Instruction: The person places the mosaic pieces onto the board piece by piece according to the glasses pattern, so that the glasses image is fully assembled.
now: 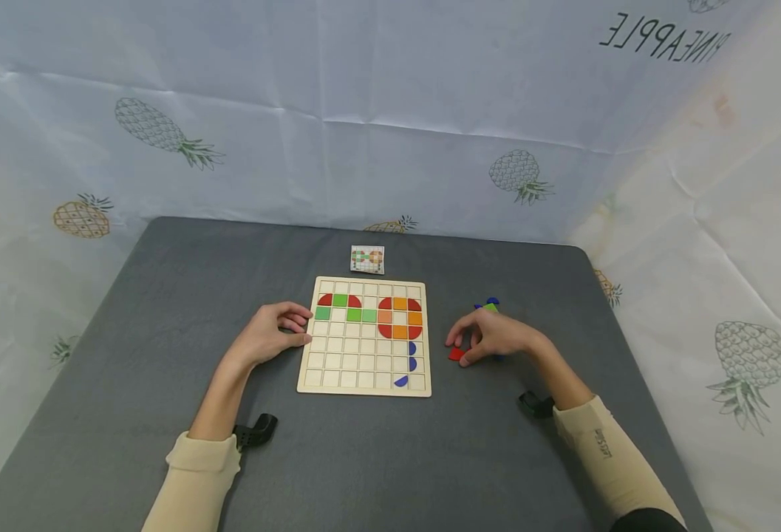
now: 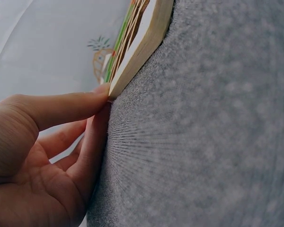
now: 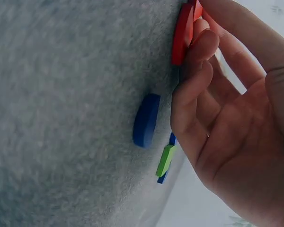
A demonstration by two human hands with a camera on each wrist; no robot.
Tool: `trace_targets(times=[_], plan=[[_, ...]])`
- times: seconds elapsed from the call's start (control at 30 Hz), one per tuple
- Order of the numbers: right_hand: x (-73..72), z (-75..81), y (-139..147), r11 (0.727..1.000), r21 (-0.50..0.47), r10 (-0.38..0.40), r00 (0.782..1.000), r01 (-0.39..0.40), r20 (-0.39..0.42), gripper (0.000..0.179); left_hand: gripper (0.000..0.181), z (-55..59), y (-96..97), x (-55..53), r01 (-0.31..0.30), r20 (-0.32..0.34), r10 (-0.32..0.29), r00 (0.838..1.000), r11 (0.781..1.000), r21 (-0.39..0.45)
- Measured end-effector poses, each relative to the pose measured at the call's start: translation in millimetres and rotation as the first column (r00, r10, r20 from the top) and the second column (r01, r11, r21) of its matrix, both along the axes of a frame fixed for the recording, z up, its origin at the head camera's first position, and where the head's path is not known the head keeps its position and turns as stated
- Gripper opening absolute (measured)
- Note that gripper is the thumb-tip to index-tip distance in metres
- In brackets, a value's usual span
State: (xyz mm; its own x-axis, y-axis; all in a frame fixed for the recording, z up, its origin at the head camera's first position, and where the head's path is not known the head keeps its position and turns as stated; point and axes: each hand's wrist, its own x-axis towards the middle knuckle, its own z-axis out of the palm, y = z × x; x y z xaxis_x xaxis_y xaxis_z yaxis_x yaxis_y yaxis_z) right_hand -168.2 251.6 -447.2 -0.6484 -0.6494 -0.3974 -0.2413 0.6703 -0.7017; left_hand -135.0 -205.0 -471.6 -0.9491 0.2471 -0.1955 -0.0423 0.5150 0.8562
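Observation:
A square wooden grid board (image 1: 343,362) lies on the table with red, green, orange and blue flat pieces in several of its squares. Along its left edge rests my left hand (image 1: 270,336), thumb and fingertips touching the rim; in the left wrist view the thumb (image 2: 71,106) meets the board's side (image 2: 142,59). To the right of the board my right hand (image 1: 496,334) is low over the table, pinching a red piece (image 1: 456,354) between thumb and fingers. A second red bit shows behind that red piece (image 3: 182,35) in the right wrist view, partly hidden by the fingers.
Loose pieces lie by my right hand: a blue half-round piece (image 3: 146,120), a green piece (image 3: 165,161) and other blue ones, partly covered. A small pattern card (image 1: 367,259) sits beyond the board. Pineapple-print cloth (image 1: 390,148) hangs behind the grey table (image 1: 377,458).

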Motion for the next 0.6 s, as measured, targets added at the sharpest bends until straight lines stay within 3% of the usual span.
trace_targets(times=[0.6], plan=[[-3.0,-3.2,-1.1,0.999,0.012,0.032,0.997,-0.032,-0.072,0.020,0.043,1.6,-0.4,-1.0,0.005,0.005,-0.005,1.000,1.000,0.013]])
